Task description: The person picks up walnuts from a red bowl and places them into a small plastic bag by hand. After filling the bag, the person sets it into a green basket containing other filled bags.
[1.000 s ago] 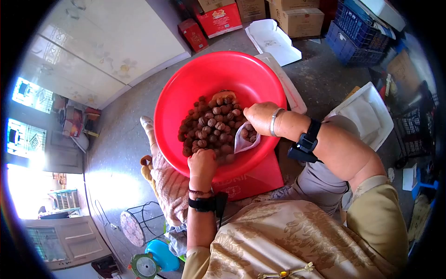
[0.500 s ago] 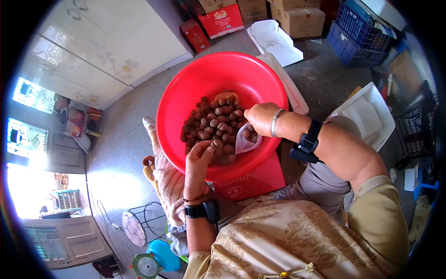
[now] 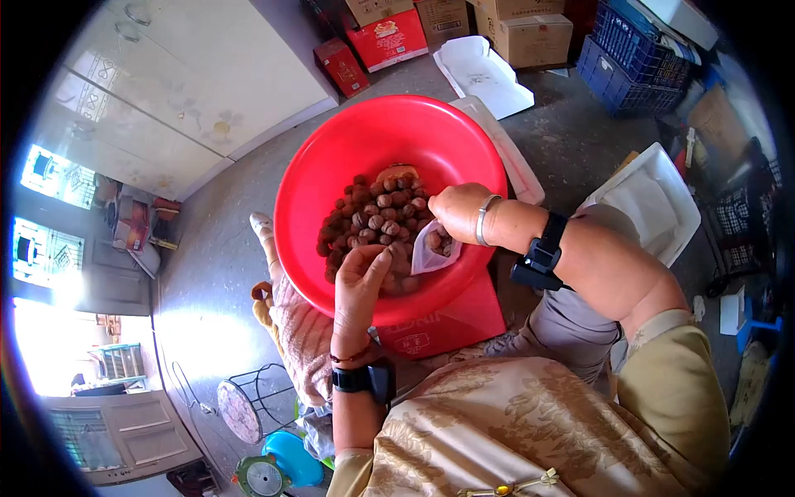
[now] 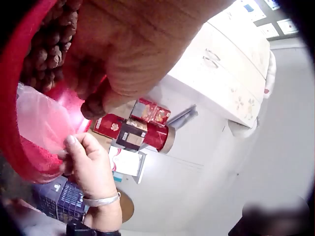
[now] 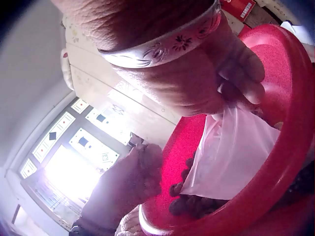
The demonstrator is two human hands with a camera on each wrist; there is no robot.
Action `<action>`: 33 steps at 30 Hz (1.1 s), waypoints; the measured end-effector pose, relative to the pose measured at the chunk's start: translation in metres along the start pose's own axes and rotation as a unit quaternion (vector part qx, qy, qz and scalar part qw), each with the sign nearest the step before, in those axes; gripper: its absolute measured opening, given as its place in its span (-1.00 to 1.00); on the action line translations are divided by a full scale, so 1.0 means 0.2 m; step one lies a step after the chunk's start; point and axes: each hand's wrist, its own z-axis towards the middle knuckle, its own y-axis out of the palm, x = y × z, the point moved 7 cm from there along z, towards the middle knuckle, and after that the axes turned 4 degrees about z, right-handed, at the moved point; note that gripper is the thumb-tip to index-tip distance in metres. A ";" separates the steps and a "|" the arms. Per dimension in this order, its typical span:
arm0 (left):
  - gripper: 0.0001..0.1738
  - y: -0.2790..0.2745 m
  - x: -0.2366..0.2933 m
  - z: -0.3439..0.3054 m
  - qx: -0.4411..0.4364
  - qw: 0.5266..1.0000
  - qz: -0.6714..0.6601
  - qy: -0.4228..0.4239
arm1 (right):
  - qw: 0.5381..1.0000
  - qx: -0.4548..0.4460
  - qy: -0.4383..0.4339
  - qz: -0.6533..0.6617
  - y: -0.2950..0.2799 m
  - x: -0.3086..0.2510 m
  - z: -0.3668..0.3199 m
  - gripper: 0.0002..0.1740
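Note:
Inside the large red basin [image 3: 331, 157] lies a heap of brown walnuts [image 3: 377, 219]. Over the near edge of the heap is my left hand [image 3: 358, 286], thumb and fingers drawn together. A dark walnut [image 4: 93, 107] shows at its fingertips in the left wrist view, partly hidden by the hand. My right hand [image 3: 460, 209] pinches the rim of a thin, clear plastic bag [image 5: 234, 157] at the basin's right side. Several walnuts sit in the bag [image 3: 435, 255], its lower part resting among the heap.
Under the basin stands a red box [image 3: 447, 323]. White foam trays [image 3: 484, 79] lie on the floor beyond and to the right. Cardboard boxes [image 3: 534, 41] and blue crates [image 3: 633, 70] are stacked at the back. A white cabinet [image 3: 166, 74] stands at the left, a round-topped stool [image 3: 240, 412] nearer.
My left hand has come up from the heap with a walnut in its fingertips, then shifted slightly toward the bag. My right hand keeps its hold on the bag.

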 end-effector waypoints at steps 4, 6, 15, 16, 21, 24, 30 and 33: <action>-0.74 0.11 0.08 0.02 -0.017 1.000 0.013 0.005 | 1.000 -0.005 0.006 -0.003 0.00 0.00 0.00 -0.84; -0.73 0.13 0.08 0.03 -0.011 0.999 0.008 0.037 | 1.000 0.008 0.011 0.007 0.00 0.00 0.00 -0.80; -0.75 -0.02 -0.13 0.11 0.029 0.937 0.333 0.098 | 1.000 0.017 0.008 -0.005 0.02 0.01 0.02 -0.75; -0.76 -0.01 -0.13 0.11 0.016 0.913 0.394 0.101 | 1.000 0.012 0.010 -0.007 0.02 0.01 0.02 -0.76; -0.72 0.08 -0.20 0.12 -0.094 0.888 0.450 0.023 | 1.000 0.007 0.003 -0.007 0.01 0.00 0.01 -0.78; -0.70 0.09 -0.29 0.15 -0.129 0.861 0.491 0.030 | 1.000 0.006 0.004 -0.008 0.00 -0.01 0.01 -0.78; -0.64 0.15 -0.37 0.21 -0.165 0.790 0.587 0.067 | 1.000 0.009 0.005 -0.010 0.01 0.00 0.01 -0.77; -0.64 0.15 -0.40 0.23 -0.164 0.766 0.619 0.055 | 1.000 0.005 0.005 -0.011 0.01 -0.01 0.01 -0.77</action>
